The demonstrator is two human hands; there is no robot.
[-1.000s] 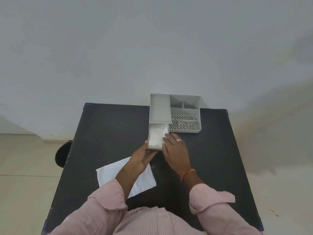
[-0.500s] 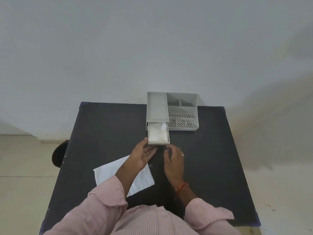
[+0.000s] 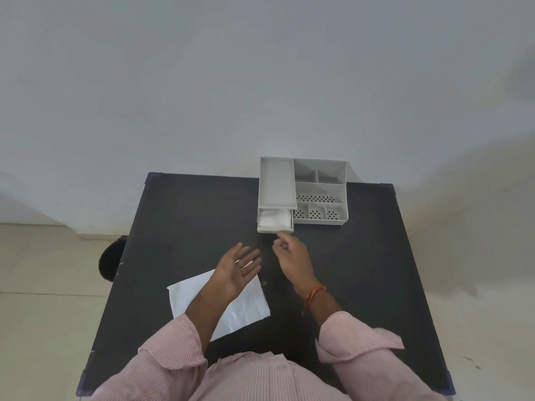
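Observation:
A grey desk organizer (image 3: 278,183) stands at the far edge of the black table (image 3: 188,227). Its small drawer (image 3: 275,230) sticks out a little at the front and holds a white folded wad (image 3: 273,221). My right hand (image 3: 293,256) is just in front of the drawer, fingers curled and holding nothing, with the foremost finger at the drawer's front edge. My left hand (image 3: 237,264) hovers to its left with straight, spread fingers, above a flat white sheet (image 3: 246,311) that lies on the table.
The organizer's right half has several open compartments (image 3: 318,192), some with perforated floors. A dark round object (image 3: 108,259) sits on the floor by the table's left edge. A plain wall rises right behind the table.
The drawer has slid further into the organizer. My right hand came off the white wad and now sits at the drawer front. My left hand let go of the drawer and drew back.

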